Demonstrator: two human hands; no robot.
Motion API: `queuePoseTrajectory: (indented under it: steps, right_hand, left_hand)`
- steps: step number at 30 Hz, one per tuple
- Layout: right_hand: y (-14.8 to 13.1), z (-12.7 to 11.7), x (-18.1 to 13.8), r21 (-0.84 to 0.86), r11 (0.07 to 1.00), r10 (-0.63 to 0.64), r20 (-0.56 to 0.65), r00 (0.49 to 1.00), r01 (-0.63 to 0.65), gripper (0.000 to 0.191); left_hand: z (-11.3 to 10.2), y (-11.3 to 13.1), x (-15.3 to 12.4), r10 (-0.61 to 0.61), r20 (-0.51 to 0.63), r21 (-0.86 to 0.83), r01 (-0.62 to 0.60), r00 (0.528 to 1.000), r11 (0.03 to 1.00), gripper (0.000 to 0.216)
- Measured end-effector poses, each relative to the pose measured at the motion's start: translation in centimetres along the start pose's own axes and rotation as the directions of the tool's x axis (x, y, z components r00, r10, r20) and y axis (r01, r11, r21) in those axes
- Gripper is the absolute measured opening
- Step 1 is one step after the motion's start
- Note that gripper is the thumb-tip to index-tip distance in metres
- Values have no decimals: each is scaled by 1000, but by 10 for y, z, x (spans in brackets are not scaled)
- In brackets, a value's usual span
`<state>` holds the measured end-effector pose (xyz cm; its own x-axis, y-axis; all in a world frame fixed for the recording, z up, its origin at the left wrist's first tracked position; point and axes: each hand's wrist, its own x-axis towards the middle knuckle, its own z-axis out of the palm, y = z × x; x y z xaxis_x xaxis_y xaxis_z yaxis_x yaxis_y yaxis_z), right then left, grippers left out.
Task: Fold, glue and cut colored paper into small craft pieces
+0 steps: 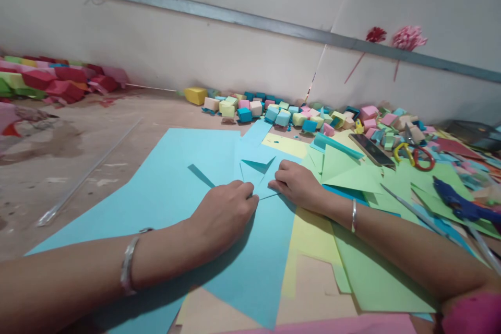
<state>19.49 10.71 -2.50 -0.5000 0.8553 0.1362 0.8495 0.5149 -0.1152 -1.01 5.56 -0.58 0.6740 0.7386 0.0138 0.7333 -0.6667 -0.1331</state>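
Observation:
A small folded piece of light blue paper [254,171] lies on large light blue sheets [156,203], its upper flap raised and shaded. My left hand [223,214] is closed at the lower left of this piece, thumb and fingertips pinched on its edge. At its lower right corner, my right hand [298,183] is also closed, with thumb and bent forefinger on the paper. The edge between both hands looks creased. Beside my left hand a narrow dark blue strip [200,176] shows on the sheet; my wrist hides part of the sheets.
Small coloured paper boxes [245,115] line the wall, with a heap of red ones [66,83] at left. Green sheets [352,169], a phone [371,149], scissors [415,154] and a blue glue gun [462,201] lie at right. A clear stick [90,172] lies left.

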Motion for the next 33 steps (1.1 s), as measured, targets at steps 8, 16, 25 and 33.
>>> queuePoseTrajectory:
  steps: [8,16,25,33]
  right_hand:
    - [3,-2,0,99,995,26,20,999,-28,30]
    - [5,5,-3,174,984,60,-83,995,-44,39]
    - [34,-13,6,266,962,-87,59,994,68,40]
    - [60,-28,10,350,932,-169,178,969,99,35]
  left_hand:
    - [-4,-1,4,71,17,-64,-70,997,995,20]
    - [2,-5,5,153,-55,-33,-155,987,987,19]
    - [-1,-6,5,173,-50,-48,-176,984,983,26]
    - [0,-2,7,166,-161,-137,-189,973,972,20]
